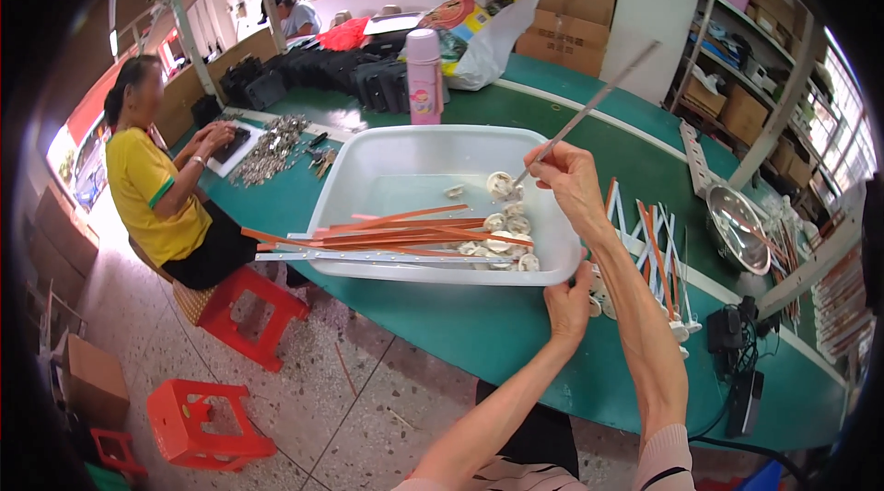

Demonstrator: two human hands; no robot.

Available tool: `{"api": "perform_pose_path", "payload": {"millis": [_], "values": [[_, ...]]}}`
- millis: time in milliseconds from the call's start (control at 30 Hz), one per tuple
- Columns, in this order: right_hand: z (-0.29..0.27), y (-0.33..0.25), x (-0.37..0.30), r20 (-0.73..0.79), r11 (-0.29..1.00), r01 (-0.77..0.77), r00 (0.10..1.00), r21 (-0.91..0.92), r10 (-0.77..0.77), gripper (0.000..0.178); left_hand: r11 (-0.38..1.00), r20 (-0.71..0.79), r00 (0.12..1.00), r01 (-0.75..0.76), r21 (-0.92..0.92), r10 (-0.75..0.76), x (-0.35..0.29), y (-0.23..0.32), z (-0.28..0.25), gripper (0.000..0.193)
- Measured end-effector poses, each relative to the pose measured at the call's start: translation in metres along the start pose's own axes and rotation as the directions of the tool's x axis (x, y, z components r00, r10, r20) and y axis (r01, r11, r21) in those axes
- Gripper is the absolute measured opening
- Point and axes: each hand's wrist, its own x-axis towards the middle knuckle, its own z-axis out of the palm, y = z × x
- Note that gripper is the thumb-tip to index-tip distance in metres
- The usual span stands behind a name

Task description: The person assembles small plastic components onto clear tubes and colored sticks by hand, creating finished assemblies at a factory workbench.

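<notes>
My right hand pinches a long thin greyish strip over the right side of a white plastic basin. The strip slants up to the right, and its lower end reaches a round white piece; I cannot tell whether they are joined. Curled at the basin's front right corner, my left hand has its fingers partly hidden, beside more white round pieces on the table. Orange strips and white strips lie in the basin, their ends over its left rim, next to several white round pieces.
More strips with white ends lie right of my arm, before a metal bowl. Black adapters and cables sit at the table's right. Behind the basin stands a pink bottle. A person in yellow works by a metal-parts pile.
</notes>
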Motion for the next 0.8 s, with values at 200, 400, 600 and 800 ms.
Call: {"api": "perform_pose_path", "payload": {"millis": [200, 400, 600, 800], "values": [[-0.02, -0.003, -0.021, 0.031, 0.986, 0.127, 0.992, -0.111, -0.124, 0.015, 0.997, 0.103, 0.992, 0.071, -0.029, -0.068, 0.004, -0.018, -0.007, 0.03], [-0.021, -0.007, -0.04, 0.049, 0.961, 0.119, 0.993, -0.25, -0.11, 0.01, 0.998, 0.146, 0.988, 0.048, 0.027, -0.051, -0.002, -0.002, -0.003, 0.027], [-0.015, -0.007, -0.037, 0.057, 0.952, 0.149, 0.989, -0.266, -0.139, 0.01, 1.0, 0.114, 0.993, 0.006, 0.017, -0.008, -0.003, -0.005, -0.005, 0.026], [-0.009, -0.016, -0.022, -0.045, 0.989, 0.081, 0.995, -0.124, -0.087, 0.01, 0.997, 0.073, 0.997, -0.045, 0.069, 0.04, -0.005, -0.002, 0.005, 0.031]]}}
